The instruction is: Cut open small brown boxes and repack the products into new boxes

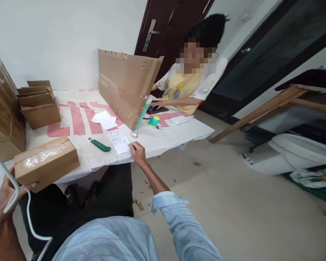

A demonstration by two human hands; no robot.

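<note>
My left hand (5, 192) is closed around the near end of a taped cardboard box (46, 162), holding it at the table's front left edge. A white cable (21, 203) loops across that hand. My right hand (137, 152) reaches to the table edge and pinches the near corner of a sheet of small stickers (118, 140). A green utility knife (100, 145) lies just left of the sheet.
The table (168, 136) has a white cloth with red markings. An upright cardboard panel (125, 85), open boxes (38, 103), loose papers (104, 119) and a teal tape roll (153, 121) stand on it. Another person (188, 85) sits behind it. A wooden frame (260, 110) stands right.
</note>
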